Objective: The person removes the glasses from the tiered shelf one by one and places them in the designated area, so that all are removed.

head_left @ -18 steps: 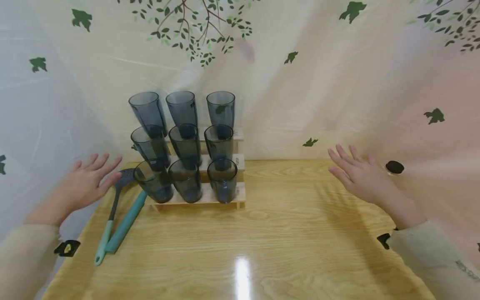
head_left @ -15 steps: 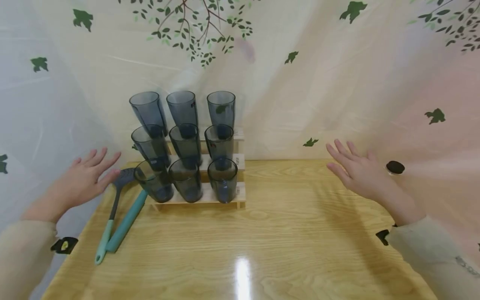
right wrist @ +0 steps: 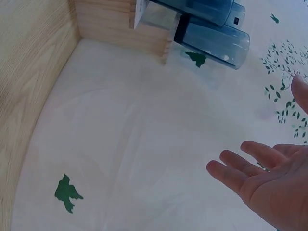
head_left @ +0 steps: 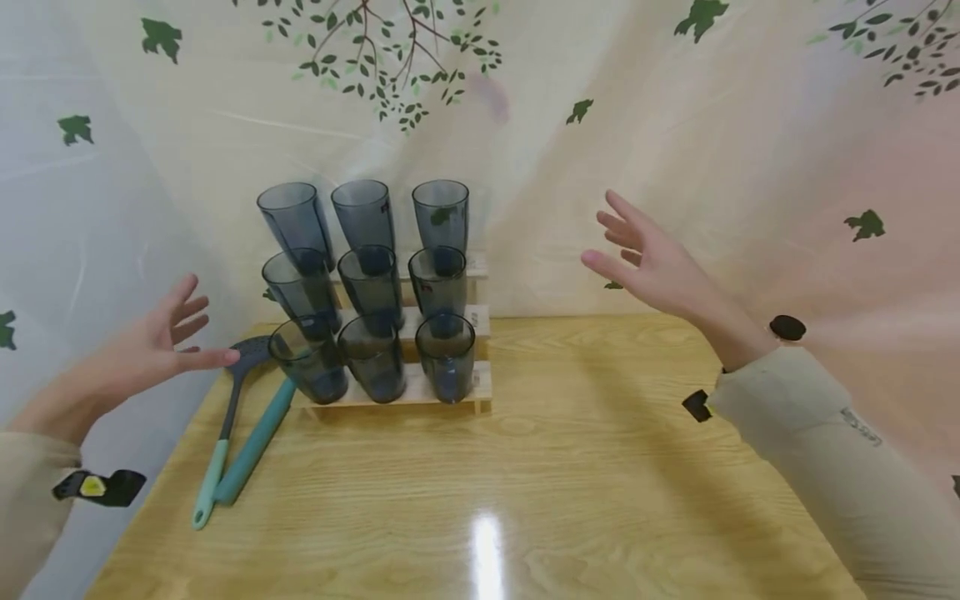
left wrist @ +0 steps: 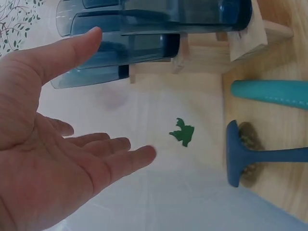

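Note:
Dark tinted drinking glasses stand in three rows on a stepped wooden rack (head_left: 483, 385); among them are a front glass (head_left: 446, 362) at the right and a back glass (head_left: 441, 212). My left hand (head_left: 138, 354) hovers left of the rack, fingers spread and thumb toward the glasses, holding nothing. Its thumb tip overlaps the dark head of a slotted turner (head_left: 251, 354) in the head view. Up and right of the rack, my right hand (head_left: 660, 271) hangs in the air with its palm turned toward the glasses and nothing in it.
A teal rolling-pin-like rod (head_left: 257, 442) lies beside the turner on the wooden table (head_left: 600, 500). Behind stands a pale curtain (head_left: 540, 208) printed with leaves. A small black disc (head_left: 787, 327) shows at the right by the curtain.
My right hand has risen and moved left toward the rack. The left hand has shifted slightly left. Both hands have turned from palms down to palms facing inward.

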A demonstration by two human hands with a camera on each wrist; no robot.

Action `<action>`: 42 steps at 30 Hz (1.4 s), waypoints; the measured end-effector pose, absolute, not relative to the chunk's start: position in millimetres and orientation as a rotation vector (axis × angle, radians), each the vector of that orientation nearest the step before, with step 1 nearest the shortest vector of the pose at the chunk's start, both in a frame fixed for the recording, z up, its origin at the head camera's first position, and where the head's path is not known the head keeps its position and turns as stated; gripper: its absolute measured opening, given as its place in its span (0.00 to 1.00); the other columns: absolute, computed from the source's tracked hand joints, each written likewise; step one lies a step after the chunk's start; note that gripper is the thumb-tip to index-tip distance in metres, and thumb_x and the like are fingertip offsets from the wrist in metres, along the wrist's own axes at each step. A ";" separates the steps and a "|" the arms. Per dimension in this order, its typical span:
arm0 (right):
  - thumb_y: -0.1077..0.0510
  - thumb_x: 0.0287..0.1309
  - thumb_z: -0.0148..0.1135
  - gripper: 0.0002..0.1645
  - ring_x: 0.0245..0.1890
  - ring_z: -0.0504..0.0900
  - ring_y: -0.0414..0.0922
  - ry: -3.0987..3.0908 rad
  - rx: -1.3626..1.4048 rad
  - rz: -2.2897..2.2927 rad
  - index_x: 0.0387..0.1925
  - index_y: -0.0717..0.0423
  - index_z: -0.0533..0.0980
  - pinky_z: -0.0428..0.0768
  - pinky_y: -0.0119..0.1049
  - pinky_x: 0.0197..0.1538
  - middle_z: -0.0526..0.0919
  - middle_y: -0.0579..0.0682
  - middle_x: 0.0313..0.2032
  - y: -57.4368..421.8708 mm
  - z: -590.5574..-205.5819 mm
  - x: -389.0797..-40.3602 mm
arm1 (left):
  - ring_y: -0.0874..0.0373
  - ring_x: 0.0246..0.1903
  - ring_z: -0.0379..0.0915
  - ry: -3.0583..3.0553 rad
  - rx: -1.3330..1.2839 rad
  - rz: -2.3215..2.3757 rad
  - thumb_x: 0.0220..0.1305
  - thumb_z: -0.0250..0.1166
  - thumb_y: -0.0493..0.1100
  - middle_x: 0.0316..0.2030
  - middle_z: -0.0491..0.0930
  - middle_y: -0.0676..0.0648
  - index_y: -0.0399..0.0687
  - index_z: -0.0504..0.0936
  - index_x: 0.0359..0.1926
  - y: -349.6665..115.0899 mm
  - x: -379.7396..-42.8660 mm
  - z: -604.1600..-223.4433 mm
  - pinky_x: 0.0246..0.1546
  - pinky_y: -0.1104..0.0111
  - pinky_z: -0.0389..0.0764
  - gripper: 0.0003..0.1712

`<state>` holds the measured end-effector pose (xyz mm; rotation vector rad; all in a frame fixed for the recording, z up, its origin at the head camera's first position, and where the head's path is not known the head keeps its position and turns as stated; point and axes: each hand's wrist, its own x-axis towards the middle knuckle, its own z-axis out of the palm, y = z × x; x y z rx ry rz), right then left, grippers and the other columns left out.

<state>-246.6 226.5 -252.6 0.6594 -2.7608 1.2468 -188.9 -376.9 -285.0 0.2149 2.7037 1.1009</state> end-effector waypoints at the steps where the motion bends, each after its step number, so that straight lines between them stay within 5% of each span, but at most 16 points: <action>1: 0.40 0.68 0.64 0.54 0.76 0.56 0.50 -2.745 0.675 1.287 0.80 0.30 0.38 0.58 0.56 0.75 0.52 0.44 0.78 219.8 -251.9 -252.3 | 0.26 0.74 0.34 2.687 0.207 1.115 0.70 0.68 0.48 0.78 0.22 0.37 0.67 0.12 0.73 -377.9 -187.6 -288.4 0.61 0.26 0.54 0.68; 5: 0.38 0.66 0.66 0.57 0.76 0.58 0.52 -2.711 0.697 1.406 0.81 0.35 0.39 0.61 0.53 0.74 0.54 0.48 0.78 192.6 -251.8 -273.4 | 0.24 0.72 0.39 2.610 0.164 1.164 0.72 0.66 0.49 0.77 0.18 0.36 0.64 0.11 0.74 -382.5 -184.4 -303.4 0.59 0.26 0.59 0.67; 8: 0.36 0.63 0.67 0.59 0.75 0.59 0.51 -2.699 0.679 1.472 0.81 0.37 0.40 0.64 0.54 0.73 0.54 0.49 0.78 173.1 -251.0 -286.0 | 0.23 0.71 0.45 2.494 0.107 1.263 0.73 0.65 0.47 0.76 0.17 0.32 0.59 0.11 0.74 -382.5 -184.7 -317.1 0.59 0.37 0.73 0.67; 12: 0.37 0.62 0.69 0.60 0.75 0.59 0.47 -2.670 0.639 1.606 0.81 0.36 0.41 0.65 0.53 0.72 0.53 0.45 0.79 150.3 -251.5 -300.2 | 0.38 0.63 0.70 2.319 0.029 1.397 0.74 0.63 0.43 0.75 0.30 0.22 0.46 0.17 0.76 -379.5 -186.8 -337.1 0.51 0.50 0.84 0.61; 14: 0.38 0.62 0.69 0.59 0.75 0.60 0.46 -2.626 0.638 1.699 0.81 0.36 0.42 0.64 0.51 0.73 0.53 0.45 0.78 140.9 -254.4 -306.6 | 0.48 0.56 0.78 2.267 -0.015 1.416 0.76 0.60 0.44 0.73 0.42 0.21 0.40 0.22 0.77 -377.4 -187.3 -345.7 0.51 0.49 0.84 0.56; 21: 0.47 0.64 0.70 0.57 0.74 0.61 0.48 -2.466 0.663 1.988 0.81 0.42 0.44 0.64 0.49 0.74 0.56 0.47 0.77 104.1 -273.1 -323.6 | 0.47 0.52 0.81 2.137 -0.143 1.423 0.76 0.59 0.54 0.64 0.69 0.31 0.39 0.35 0.79 -361.6 -183.2 -374.7 0.47 0.52 0.86 0.51; 42: 0.49 0.58 0.76 0.59 0.71 0.64 0.46 -2.442 0.536 1.987 0.80 0.42 0.49 0.75 0.44 0.66 0.59 0.46 0.75 43.8 -274.0 -342.7 | 0.54 0.40 0.81 2.098 -0.156 1.633 0.78 0.56 0.52 0.48 0.79 0.48 0.39 0.55 0.72 -344.5 -182.4 -417.6 0.42 0.55 0.86 0.34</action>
